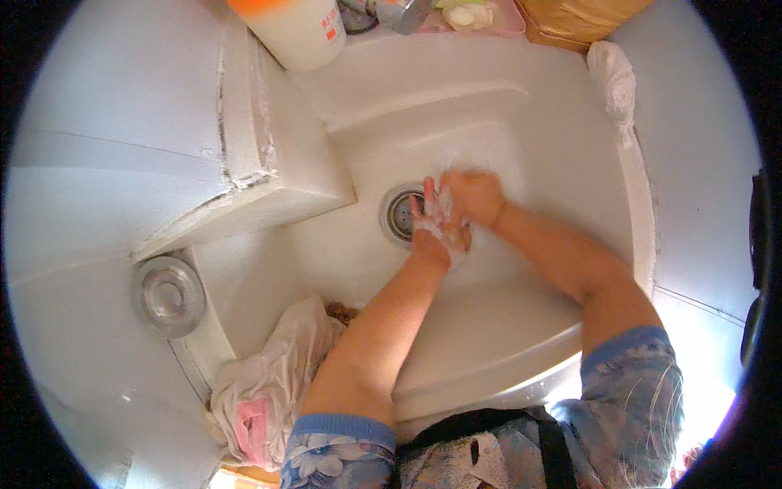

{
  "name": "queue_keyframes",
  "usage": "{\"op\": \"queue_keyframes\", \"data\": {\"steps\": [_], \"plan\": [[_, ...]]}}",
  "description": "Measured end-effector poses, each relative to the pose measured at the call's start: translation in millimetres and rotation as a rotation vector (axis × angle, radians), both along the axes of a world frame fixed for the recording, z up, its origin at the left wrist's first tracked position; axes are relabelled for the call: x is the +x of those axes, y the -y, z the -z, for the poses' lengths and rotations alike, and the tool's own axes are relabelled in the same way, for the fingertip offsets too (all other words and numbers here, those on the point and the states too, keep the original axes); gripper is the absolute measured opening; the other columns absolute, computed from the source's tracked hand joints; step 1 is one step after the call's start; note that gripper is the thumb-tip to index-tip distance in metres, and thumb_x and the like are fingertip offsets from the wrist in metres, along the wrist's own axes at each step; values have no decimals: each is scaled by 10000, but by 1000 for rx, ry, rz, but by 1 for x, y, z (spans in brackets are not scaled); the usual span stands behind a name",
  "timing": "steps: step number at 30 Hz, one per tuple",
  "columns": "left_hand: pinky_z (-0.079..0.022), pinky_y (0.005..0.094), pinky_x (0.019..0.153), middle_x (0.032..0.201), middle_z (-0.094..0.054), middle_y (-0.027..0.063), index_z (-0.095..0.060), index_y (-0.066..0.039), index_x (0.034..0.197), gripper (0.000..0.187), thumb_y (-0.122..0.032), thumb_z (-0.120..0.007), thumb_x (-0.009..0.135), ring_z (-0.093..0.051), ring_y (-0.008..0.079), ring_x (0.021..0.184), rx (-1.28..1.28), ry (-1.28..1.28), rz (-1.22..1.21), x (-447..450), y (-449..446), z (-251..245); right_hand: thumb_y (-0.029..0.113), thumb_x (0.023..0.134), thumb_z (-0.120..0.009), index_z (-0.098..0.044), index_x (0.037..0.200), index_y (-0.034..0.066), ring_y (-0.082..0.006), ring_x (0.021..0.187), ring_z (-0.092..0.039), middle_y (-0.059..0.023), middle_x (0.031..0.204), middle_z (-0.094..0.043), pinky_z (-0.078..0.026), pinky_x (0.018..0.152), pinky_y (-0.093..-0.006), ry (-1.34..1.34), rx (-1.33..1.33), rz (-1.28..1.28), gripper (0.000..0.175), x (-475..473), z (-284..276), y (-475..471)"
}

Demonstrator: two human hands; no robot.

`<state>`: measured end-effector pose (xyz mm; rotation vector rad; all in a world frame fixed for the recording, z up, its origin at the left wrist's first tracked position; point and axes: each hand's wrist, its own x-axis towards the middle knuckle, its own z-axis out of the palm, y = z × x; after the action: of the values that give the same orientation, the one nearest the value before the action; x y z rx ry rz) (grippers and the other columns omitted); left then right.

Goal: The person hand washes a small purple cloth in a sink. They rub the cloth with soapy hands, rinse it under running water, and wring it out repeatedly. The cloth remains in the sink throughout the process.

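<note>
Both my hands are together over the white sink basin (366, 260), coated in white lather. My left hand (435, 235) is palm inward with some fingers spread apart, reaching past the edge of the metal drain strainer (399, 211). Pressed against it from the right is my right hand (479, 194), bent at the wrist and blurred. Its fingers are partly hidden, so their exact grip is unclear. No object shows in either hand.
A pale bottle (299, 36) with an orange top, a metal fitting (403, 13), a pink tray (510, 18) and a gold-brown box (574, 21) line the back. A crumpled white cloth (278, 360) hangs over the left rim. A clear round dish (169, 297) sits on the left ledge.
</note>
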<state>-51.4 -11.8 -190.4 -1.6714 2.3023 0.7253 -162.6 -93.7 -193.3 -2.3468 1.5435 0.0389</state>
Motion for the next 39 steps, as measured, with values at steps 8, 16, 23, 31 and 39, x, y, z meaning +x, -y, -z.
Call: {"op": "queue_keyframes", "data": {"steps": [8,16,23,31,39], "plan": [[-58,585,1070,1515,52,105,-24,-86,1449,706,-355,-352,885,63,379,1378,162,47,73,3,10,-11,240,892,-422,-501,906,94,-347,770,-631,-194,805,-627,-476,647,-493,155,59,-48,166,19,-35,-22],[-36,647,1030,1509,39,151,-97,-101,1445,742,-439,-386,851,82,423,1363,25,28,23,-9,2,3,299,913,-390,-470,911,66,-385,685,-604,-198,741,-612,-469,629,-497,112,-253,385,246,-27,14,43],[-40,618,1053,1514,44,119,-48,-71,1447,762,-429,-376,859,85,398,1370,99,63,85,2,7,-7,327,939,-318,-533,941,37,-365,785,-624,-228,876,-626,-485,716,-485,45,43,1,361,-9,6,6],[-41,603,1055,1516,54,106,-52,-91,1451,733,-467,-312,879,83,377,1375,121,308,270,3,14,-12,260,880,-422,-500,907,74,-330,776,-642,-204,841,-635,-491,641,-489,207,-22,-68,204,4,8,-24],[-27,642,1033,1509,48,143,-72,-127,1454,739,-464,-351,858,91,413,1365,38,82,62,-4,3,6,218,881,-423,-457,905,35,-384,667,-620,-195,782,-631,-489,579,-474,85,-359,202,188,-22,23,23]]}}
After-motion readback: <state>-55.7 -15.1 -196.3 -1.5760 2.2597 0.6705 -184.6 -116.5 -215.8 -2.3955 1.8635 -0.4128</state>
